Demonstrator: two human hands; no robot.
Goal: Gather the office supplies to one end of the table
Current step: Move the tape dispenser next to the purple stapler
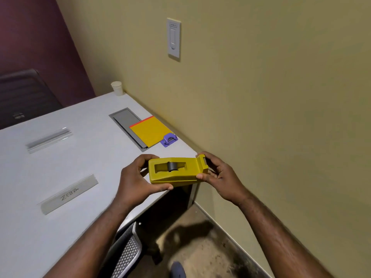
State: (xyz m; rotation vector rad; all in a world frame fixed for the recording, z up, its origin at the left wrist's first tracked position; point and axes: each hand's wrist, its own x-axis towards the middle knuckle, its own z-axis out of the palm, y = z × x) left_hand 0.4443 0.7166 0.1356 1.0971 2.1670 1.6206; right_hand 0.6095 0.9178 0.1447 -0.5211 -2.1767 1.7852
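- Head view: the yellow tape dispenser [176, 171] is held in the air over the near corner of the desk [60, 177], beside the wall, clear of the surface.
- The left hand [134, 177] has its grip clamped around the rounded back end, thumb underneath along the lower edge; the right hand [216, 170] has its grip clamped on the cutter end.
- It looks like rigid moulded plastic, probably weighted in the base, so likely heavy for its size; a two-ended hold suits that.
- The smooth sides may be slippery; the toothed blade by the right fingertips is the part to avoid.
- The dark roll [172, 166] sits loose-looking in its slot, so the body should be kept level.
- A yellow pad [150, 133] and purple hole punch [169, 139] lie just beside each other against the wall farther along, probably the gathering end.
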